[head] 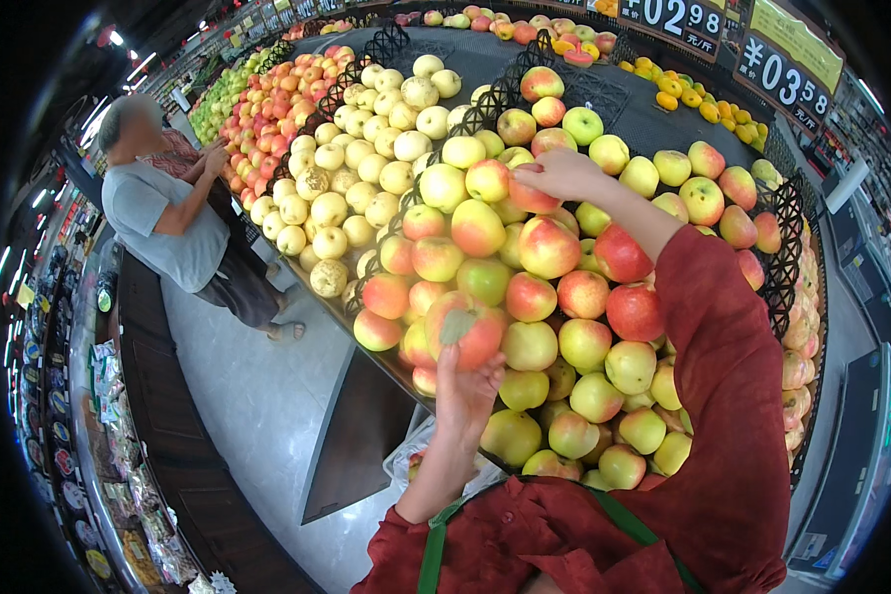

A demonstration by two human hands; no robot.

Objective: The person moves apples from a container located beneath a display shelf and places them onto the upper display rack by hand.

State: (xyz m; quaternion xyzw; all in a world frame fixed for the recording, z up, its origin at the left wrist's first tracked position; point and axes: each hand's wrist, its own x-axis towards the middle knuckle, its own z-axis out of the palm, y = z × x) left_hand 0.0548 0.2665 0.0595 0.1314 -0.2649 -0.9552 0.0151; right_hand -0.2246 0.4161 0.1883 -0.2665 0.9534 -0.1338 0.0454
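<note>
My left hand (pixel 466 393) holds a red-and-yellow apple (pixel 482 334) above the near edge of the pile. Its thumb lies against the front of the fruit, just below a grey-green leaf (pixel 457 325) on the skin. Farther up the heap, my right hand (pixel 568 175) has its fingers curled over a reddish apple (pixel 529 200) that sits among the others; the palm side is hidden. Around both hands spread yellow, green and red apples, such as a large red-yellow apple (pixel 549 246) below my right hand.
Black lattice dividers (pixel 785 252) separate the fruit sections. Pale yellow pears (pixel 360 154) lie to the left. Beside them a person (pixel 167 193) stands at the display. A whitish plastic bag or basket (pixel 401 464) is below my left forearm. Price signs (pixel 787 63) hang at the back.
</note>
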